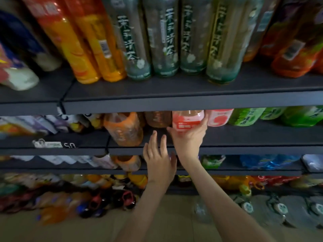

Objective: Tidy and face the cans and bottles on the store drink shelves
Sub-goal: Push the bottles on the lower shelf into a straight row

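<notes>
Working from the left of the second shelf (244,137), we note first an orange-labelled bottle (125,129) standing at the front edge, leaning slightly and out of line with its neighbours; behind and just right of it sits a dark brown bottle (158,119), set further back. Our left hand (160,158) hovers in front of the shelf lip, fingers spread and extended, holding nothing and touching nothing we can confirm. Our right hand (188,135) is cupped around the lower body of the red-labelled bottle (187,120), thumb on the left side and fingers wrapped to the right, in firm contact. That bottle stands on the second shelf, its top hidden by the shelf above, just beside a pink-and-white bottle (219,117) on its right; green-labelled bottles (244,117) continue further right. We judge the red-labelled bottle to be a full plastic drink bottle: moderately heavy, its wall stiff enough when filled but liable to give under a hard squeeze, its film label smooth and somewhat slippery. The mid-to-lower body, where the hand now sits, is the sound place to hold it for turning or sliding. In appearance it shows amber liquid above a red and white wrap with pale lettering; the print is too blurred to read, and we cannot tell whether the label faces squarely forward.
</notes>
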Tool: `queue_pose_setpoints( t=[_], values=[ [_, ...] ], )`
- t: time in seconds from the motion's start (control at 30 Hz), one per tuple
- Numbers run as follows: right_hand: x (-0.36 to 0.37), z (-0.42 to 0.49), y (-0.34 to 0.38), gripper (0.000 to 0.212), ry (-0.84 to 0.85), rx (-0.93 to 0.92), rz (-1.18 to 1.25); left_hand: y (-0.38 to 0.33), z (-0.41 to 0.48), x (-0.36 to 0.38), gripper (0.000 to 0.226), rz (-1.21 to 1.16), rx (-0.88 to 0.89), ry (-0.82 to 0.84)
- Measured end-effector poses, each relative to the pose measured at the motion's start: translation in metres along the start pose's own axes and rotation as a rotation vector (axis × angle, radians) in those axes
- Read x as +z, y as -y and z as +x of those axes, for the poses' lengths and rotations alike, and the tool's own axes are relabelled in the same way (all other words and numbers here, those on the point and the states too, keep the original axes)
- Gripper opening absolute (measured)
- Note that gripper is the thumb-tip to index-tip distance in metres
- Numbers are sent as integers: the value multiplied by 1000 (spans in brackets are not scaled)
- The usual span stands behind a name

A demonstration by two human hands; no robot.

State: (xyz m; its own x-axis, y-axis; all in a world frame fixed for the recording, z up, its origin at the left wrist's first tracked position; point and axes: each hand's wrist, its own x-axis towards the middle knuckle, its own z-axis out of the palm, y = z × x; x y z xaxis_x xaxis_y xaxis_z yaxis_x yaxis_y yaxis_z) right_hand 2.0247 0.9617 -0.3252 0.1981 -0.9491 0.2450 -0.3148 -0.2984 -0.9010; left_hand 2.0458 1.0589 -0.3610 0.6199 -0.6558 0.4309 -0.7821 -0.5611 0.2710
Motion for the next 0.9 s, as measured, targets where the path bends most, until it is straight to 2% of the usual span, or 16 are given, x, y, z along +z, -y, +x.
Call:
queue_pose_setpoints(
  t=[0.13, 0.27, 0.37, 0.6, 0.67, 0.9],
  values=[
    [16, 3, -2, 109, -134, 47, 28, 11, 4, 5, 83, -76, 7, -29],
    [3, -7, -13, 109, -107, 32, 134, 8, -2, 14, 65, -200, 67, -90],
    [-22, -25, -23, 109, -65, 73, 244, -4, -10, 12, 52, -302, 88, -65],
    [-107, -42, -44, 106, -48, 100, 267, -54, -31, -8, 61, -368, 321, 106],
    [-138, -39, -49, 104, -45, 103, 253, -78, -39, -13, 66, -363, 330, 144],
    [-277, -17, -72, 93, -43, 86, 217, -197, -70, -23, 58, -368, 364, 253]
  ],
)
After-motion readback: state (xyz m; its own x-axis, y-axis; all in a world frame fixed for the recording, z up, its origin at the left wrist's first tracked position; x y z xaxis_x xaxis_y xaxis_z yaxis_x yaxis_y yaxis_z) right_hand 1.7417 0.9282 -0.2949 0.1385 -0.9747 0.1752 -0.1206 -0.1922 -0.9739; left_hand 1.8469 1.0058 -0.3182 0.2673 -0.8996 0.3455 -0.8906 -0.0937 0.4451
